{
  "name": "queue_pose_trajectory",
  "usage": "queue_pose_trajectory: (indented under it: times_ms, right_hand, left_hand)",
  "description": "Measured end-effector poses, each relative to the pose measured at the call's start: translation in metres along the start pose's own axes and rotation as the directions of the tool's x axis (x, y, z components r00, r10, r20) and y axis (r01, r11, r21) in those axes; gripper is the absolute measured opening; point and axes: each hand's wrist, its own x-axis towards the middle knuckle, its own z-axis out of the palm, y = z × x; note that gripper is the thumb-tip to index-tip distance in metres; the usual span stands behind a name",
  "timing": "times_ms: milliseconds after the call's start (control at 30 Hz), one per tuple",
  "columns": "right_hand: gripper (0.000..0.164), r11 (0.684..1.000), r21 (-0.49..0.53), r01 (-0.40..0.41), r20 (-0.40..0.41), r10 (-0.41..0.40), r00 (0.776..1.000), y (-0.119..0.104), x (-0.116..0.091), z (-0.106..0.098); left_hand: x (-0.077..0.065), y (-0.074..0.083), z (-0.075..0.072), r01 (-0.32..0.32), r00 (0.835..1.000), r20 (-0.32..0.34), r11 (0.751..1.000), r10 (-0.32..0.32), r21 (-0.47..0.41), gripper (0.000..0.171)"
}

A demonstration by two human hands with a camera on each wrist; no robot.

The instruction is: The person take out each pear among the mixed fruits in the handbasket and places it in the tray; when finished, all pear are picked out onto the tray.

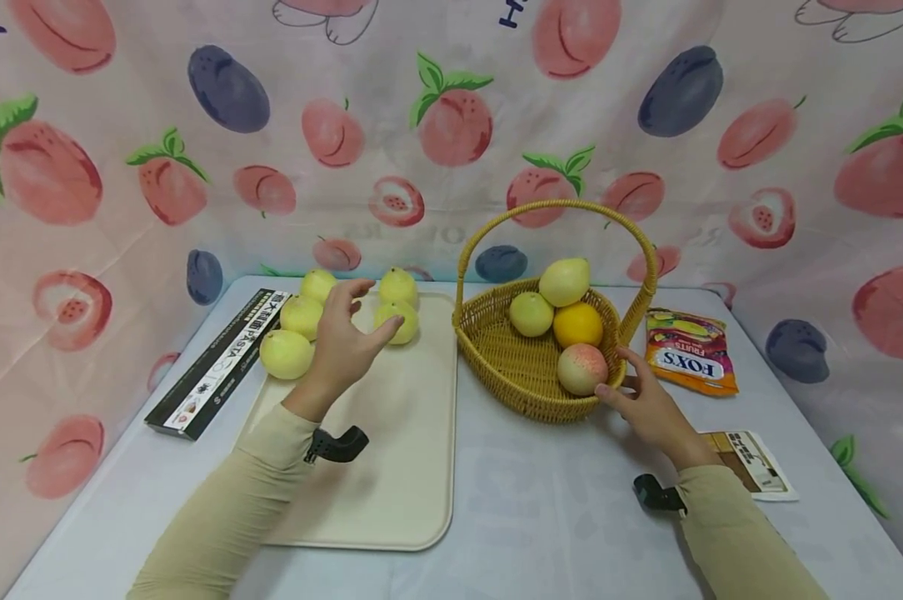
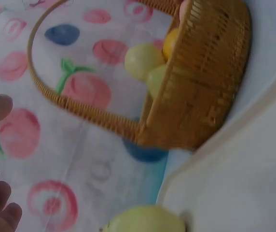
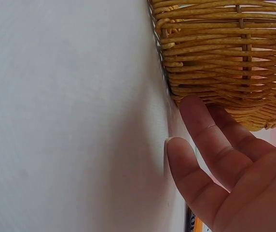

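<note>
We see a wicker basket (image 1: 513, 360) right of centre, long axis roughly left-to-right, handle (image 1: 556, 203) arching upward; the right hand's (image 1: 650, 410) loose fingers touch it; the left hand's (image 1: 345, 343) spread, empty.

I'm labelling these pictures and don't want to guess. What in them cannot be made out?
Head: the small print on the black box, too small to read.
Head: the left part of the card, covered by the right arm.
Left wrist: most of the left grip, cut off by the left edge.
Right wrist: the full basket, cut off by the top and right edges and partly hidden by the right grip.
</note>
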Motion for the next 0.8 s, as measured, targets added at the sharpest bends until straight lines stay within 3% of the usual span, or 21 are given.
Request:
queue_pose_trajectory:
  times_ms: [167,467,667,800]
  right_hand:
    - [0.098,1.0,-0.001,-0.012,0.007,0.012,1.0,0.0,0.0,0.0]
    - [0.097,1.0,-0.007,-0.018,0.003,0.018,1.0,-0.002,-0.001,-0.001]
    - [0.096,1.0,-0.007,-0.004,-0.003,0.004,1.0,-0.001,-0.001,-0.001]
    - [0.095,1.0,-0.003,0.003,-0.007,-0.003,1.0,0.0,0.0,0.0]
  left_hand:
    - [0.002,0.011,0.034,-0.017,0.994,0.102,0.997,0.025,-0.072,0.06]
    - [0.009,0.028,0.085,-0.033,0.958,0.276,0.987,0.075,-0.156,0.066]
    - [0.022,0.031,0.114,-0.046,0.935,0.341,0.989,0.092,-0.14,0.068]
    - [0.035,0.032,0.129,-0.016,0.916,0.396,0.994,0.058,-0.11,0.07]
